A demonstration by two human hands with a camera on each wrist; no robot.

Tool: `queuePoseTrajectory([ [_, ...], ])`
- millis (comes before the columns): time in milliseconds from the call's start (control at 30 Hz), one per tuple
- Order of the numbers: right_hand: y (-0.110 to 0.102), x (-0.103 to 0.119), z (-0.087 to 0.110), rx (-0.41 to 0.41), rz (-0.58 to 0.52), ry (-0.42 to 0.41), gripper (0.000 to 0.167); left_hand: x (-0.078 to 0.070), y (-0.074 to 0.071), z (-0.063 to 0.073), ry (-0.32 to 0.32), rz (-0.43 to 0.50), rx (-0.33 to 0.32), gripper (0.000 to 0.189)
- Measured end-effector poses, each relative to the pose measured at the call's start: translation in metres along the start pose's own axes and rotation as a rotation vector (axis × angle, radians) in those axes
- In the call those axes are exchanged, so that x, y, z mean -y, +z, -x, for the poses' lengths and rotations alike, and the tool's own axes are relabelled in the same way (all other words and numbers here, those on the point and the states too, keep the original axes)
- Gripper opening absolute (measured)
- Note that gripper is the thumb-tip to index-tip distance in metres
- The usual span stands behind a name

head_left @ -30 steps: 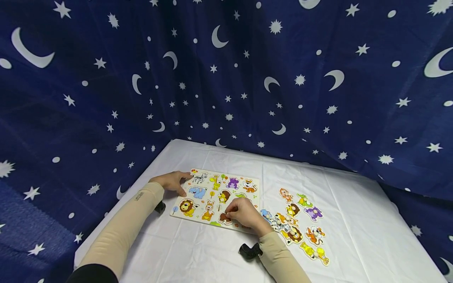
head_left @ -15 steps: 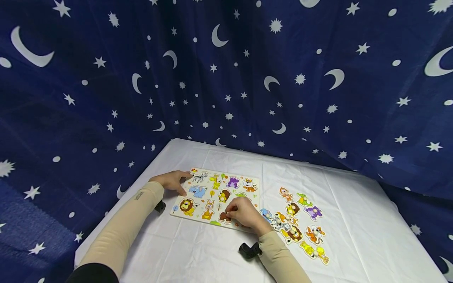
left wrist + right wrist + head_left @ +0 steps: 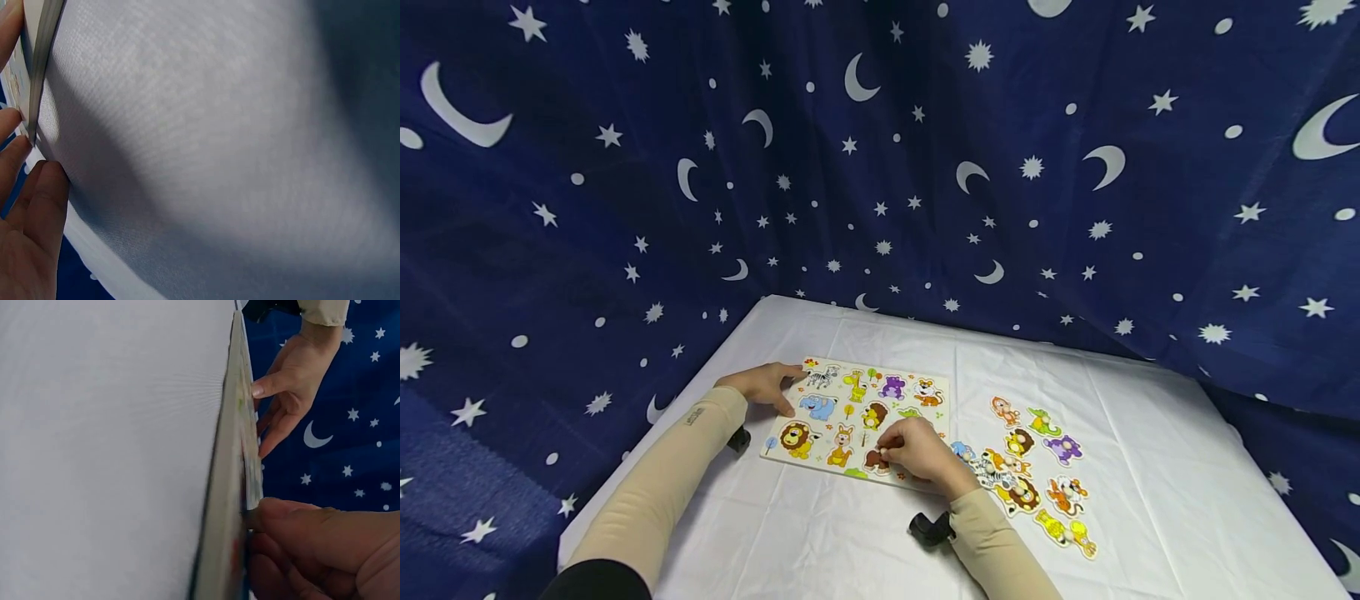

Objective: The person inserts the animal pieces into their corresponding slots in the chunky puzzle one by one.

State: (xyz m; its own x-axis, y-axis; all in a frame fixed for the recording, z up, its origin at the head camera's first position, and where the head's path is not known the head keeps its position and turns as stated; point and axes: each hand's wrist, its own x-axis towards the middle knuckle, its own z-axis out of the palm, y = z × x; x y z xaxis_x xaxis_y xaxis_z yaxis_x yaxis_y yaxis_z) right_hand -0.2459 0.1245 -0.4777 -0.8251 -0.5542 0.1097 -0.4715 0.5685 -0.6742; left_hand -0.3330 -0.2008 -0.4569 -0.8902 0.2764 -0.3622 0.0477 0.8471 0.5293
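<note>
Closest in, a beige sleeve covers the right forearm, with a black device at the wrist; a yellow giraffe piece lies to its right. Beyond, the right hand pinches a small peg on a brown piece between thumb and finger. The brown piece lies at the near edge of the puzzle board, right of the printed kangaroo; it shows left of and below the fingertips, the hand covering its right side. Whether it sits fully in its recess I cannot tell.

Right of the board, lion, tiger and zebra pieces lie loose, then purple hippo, crocodile and monkey pieces. At the board's left edge, the left hand has its fingers extended, thumb spread, touching the board without clenching. Farthest stands a dark blue curtain with moons and stars.
</note>
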Motion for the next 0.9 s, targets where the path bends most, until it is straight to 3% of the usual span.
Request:
queuePoseTrajectory([
  [667, -0.023, -0.005, 0.011, 0.017, 0.049, 0.023, 0.017, -0.001, 0.002, -0.002, 0.055, -0.016, 0.005, 0.089],
  [900, -0.034, -0.008, 0.013, 0.035, 0.045, 0.016, 0.020, -0.004, 0.002, 0.001, 0.033, -0.034, 0.001, 0.089],
])
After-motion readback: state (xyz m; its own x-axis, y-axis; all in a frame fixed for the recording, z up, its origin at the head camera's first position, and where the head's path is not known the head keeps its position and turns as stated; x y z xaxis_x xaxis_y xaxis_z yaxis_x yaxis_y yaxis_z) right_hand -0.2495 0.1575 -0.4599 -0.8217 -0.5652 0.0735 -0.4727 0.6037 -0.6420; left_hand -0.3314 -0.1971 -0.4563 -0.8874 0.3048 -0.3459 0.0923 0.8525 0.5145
